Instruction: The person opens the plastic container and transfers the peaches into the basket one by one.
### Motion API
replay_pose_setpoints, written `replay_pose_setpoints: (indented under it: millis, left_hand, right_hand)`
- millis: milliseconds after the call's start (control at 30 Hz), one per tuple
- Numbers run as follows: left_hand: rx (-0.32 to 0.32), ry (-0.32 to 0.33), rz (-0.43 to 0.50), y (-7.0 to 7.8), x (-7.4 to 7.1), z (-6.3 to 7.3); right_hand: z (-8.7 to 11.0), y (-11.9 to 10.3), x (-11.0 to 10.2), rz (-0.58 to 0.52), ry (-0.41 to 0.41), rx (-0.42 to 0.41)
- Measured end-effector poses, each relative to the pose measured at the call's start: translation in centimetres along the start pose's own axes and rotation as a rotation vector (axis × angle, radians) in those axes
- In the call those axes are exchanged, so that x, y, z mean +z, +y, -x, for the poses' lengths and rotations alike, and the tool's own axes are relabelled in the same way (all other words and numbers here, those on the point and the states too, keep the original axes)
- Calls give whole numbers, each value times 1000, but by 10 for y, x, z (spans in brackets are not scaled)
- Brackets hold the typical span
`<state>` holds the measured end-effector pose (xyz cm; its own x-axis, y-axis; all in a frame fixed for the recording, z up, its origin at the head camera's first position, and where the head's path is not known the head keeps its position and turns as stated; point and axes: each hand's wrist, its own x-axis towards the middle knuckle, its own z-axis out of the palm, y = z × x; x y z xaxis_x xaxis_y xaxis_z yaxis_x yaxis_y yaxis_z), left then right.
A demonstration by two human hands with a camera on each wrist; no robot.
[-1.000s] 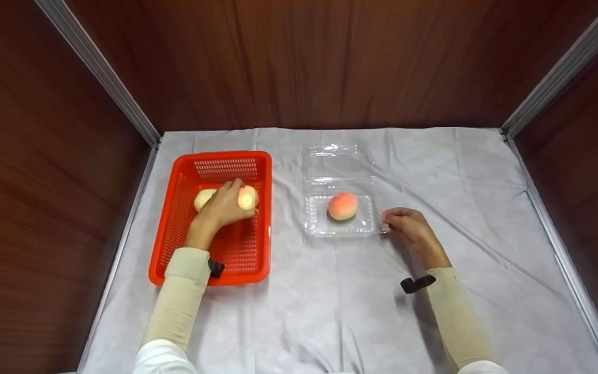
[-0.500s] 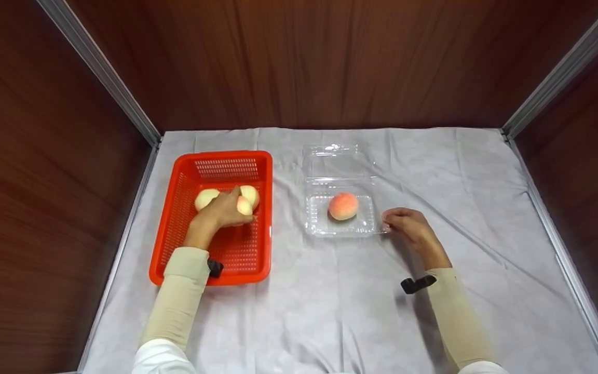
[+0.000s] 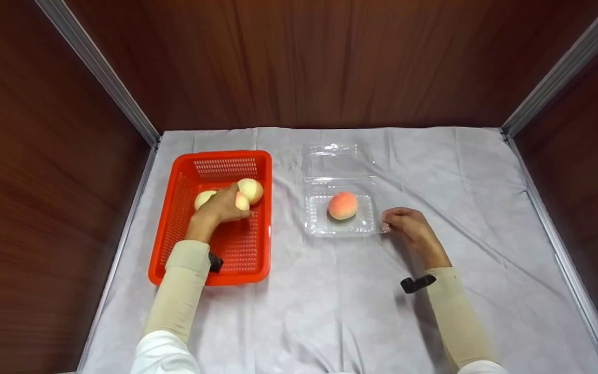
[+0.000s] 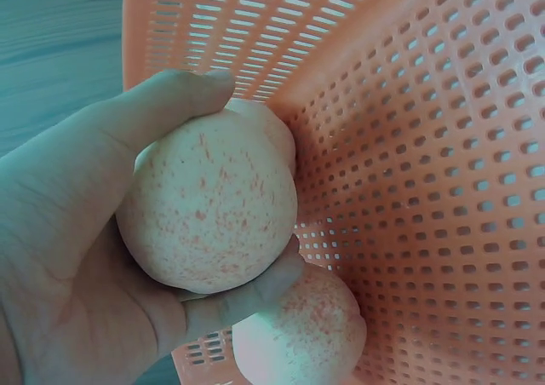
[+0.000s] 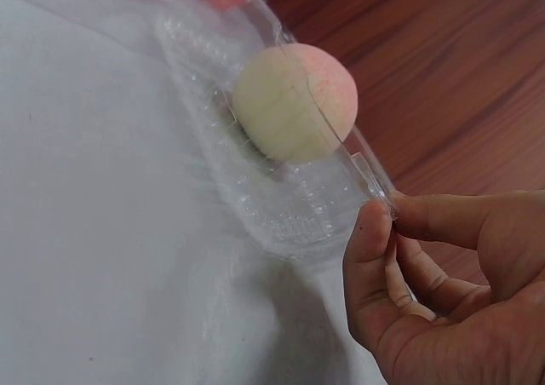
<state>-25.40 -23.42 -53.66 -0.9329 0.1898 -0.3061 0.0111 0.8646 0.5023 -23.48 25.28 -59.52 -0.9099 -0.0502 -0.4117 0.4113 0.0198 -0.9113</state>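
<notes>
In the head view my left hand is inside the red plastic basket. Thumb and fingers curl round a pale, red-speckled peach, seen close up in the left wrist view. Another peach lies just beyond it, and one more peach is partly hidden by the hand. My right hand pinches the near right edge of a clear plastic clamshell box, whose lid lies folded back. Inside its base sits a single pink-and-yellow peach.
A grey-white cloth with creases covers the table. Brown wood-grain panels with metal corner rails enclose the back and both sides. Basket and box stand apart, with a strip of cloth between them.
My left hand has shifted slightly within the basket, gripping a peach. The peach beyond it shows more and sits slightly farther back and right. My right hand and the box have stayed put.
</notes>
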Motion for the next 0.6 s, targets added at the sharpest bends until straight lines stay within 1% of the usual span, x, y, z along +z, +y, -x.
replay_pose_setpoints:
  millis: [33,233,600]
  left_hand:
    - [-2,-3,-4,0,0,-1]
    - [-24,-25,-36,-1,3,-8]
    - [-27,-63,-61,-3,10,-13]
  right_hand:
    - [0,0,0,11,10,0]
    - [1,1,-1,7,-9,-6]
    - [4,0,-1,-33,-15,-14]
